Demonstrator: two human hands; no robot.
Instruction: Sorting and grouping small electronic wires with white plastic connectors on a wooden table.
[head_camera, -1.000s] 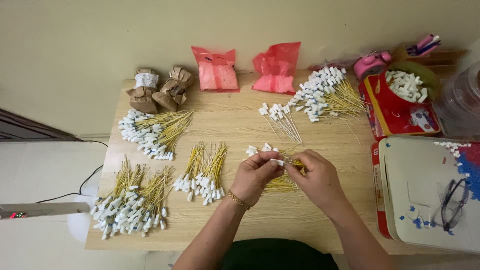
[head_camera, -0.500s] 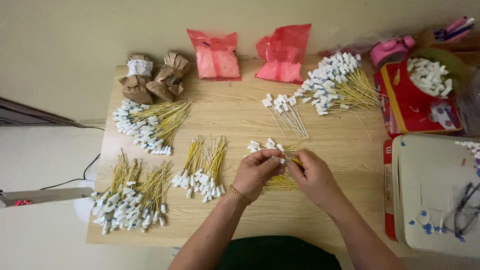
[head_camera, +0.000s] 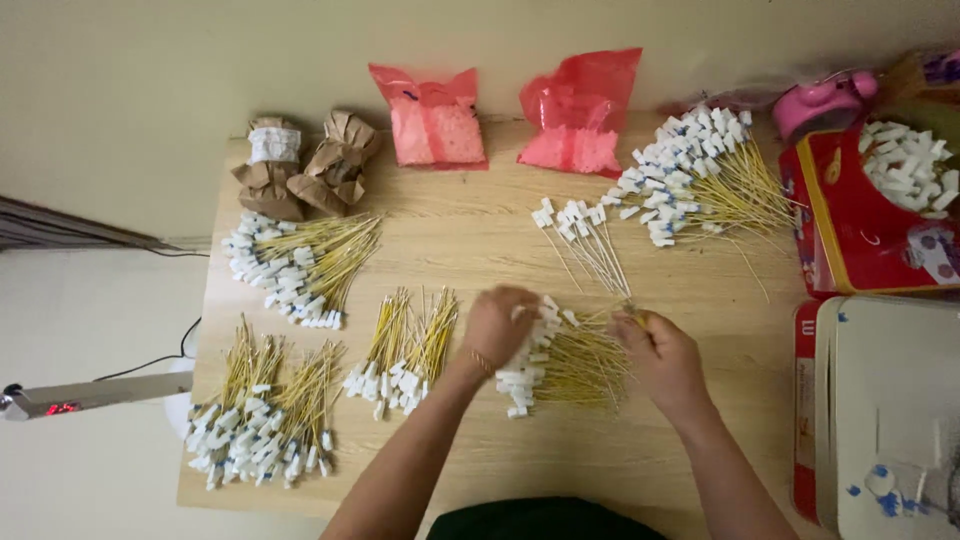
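A loose bundle of thin yellow wires with white plastic ends (head_camera: 565, 365) lies on the wooden table (head_camera: 470, 240) in front of me. My left hand (head_camera: 497, 325) rests on the white ends of that bundle, fingers curled over them. My right hand (head_camera: 660, 360) pinches the yellow wire tips at the bundle's right side. A small fan of the same wires (head_camera: 585, 240) lies just beyond my hands.
More wire bundles lie at the left (head_camera: 300, 265), front left (head_camera: 265, 420), middle (head_camera: 405, 350) and back right (head_camera: 700, 180). Two red plastic bags (head_camera: 430, 120) and brown paper packets (head_camera: 305, 165) stand at the back. A red box of white pieces (head_camera: 880, 200) and a white machine (head_camera: 890, 400) fill the right.
My hands have come apart from working together above the bundle; the left now lies on its white ends and the right holds the wire tips. The camera view has shifted slightly.
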